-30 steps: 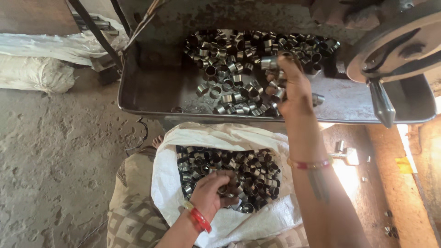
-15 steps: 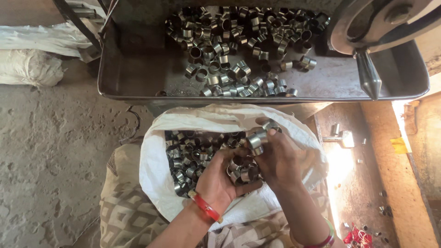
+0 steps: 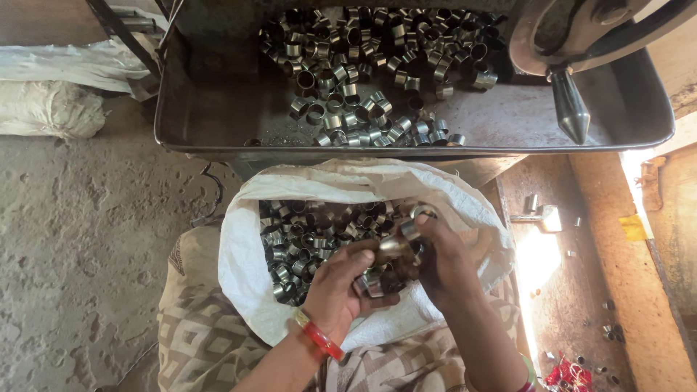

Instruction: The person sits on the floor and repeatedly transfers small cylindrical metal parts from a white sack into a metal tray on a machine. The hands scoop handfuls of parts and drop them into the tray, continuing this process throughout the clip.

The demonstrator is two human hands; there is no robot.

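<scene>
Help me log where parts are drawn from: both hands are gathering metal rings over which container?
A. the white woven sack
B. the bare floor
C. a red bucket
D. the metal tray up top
A: the left hand and right hand cup short metal rings over the open white woven sack, below the metal tray.

A sack (image 3: 254,290) of metal rings (image 3: 305,239) sits on the person's lap, just before a tray (image 3: 210,116) holding more rings (image 3: 370,65). Both hands meet over the sack's right side: left hand (image 3: 341,287) beside right hand (image 3: 443,265), rings between them.
</scene>
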